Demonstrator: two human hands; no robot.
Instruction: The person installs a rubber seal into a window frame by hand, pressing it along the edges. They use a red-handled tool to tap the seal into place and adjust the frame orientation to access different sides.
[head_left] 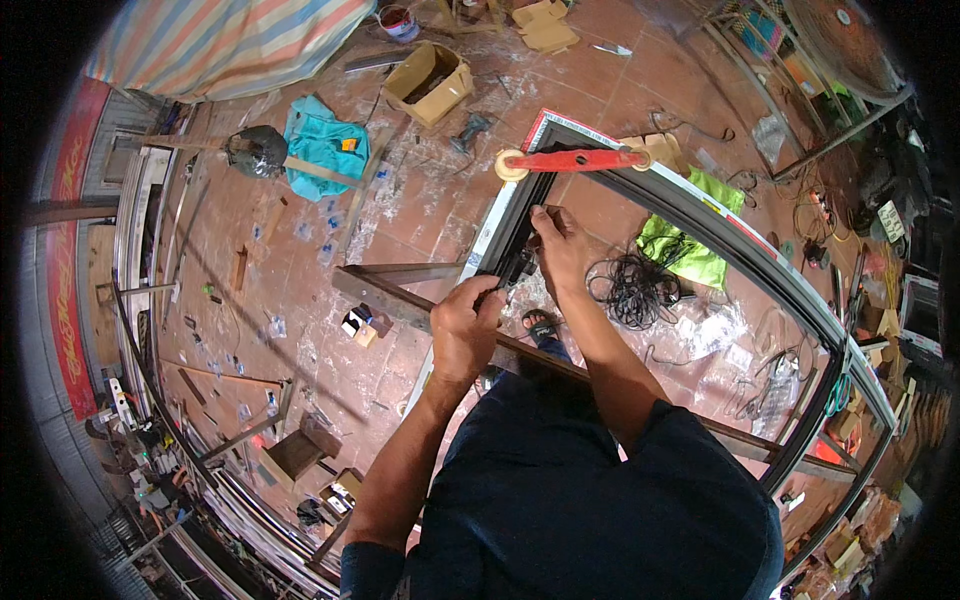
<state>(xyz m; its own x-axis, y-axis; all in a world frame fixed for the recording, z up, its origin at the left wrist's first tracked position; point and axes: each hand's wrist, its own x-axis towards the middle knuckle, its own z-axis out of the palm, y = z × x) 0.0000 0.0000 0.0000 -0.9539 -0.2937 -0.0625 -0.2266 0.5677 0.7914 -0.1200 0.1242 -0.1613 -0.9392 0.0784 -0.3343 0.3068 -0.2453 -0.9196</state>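
Observation:
A large dark metal frame (690, 222), with white protective film along its outer edge, lies across a brown metal stand (385, 293). My left hand (465, 330) is closed at the frame's left side, its thumb and forefinger close to a small black part (517, 266); what is inside the fingers is hidden. My right hand (562, 240) reaches inside the frame, and its curled fingertips press on the dark inner edge, with any small piece under them too small to make out. Across the far corner rests a red bar (575, 160) with round cream ends.
A tangle of black cord (635, 290) and a bright yellow-green cloth (690, 240) lie on the tiled floor within the frame. Beyond are an open cardboard box (428, 85) and a turquoise cloth (325, 140). A large fan (845, 45) stands far right. Long metal profiles (150, 210) line the left.

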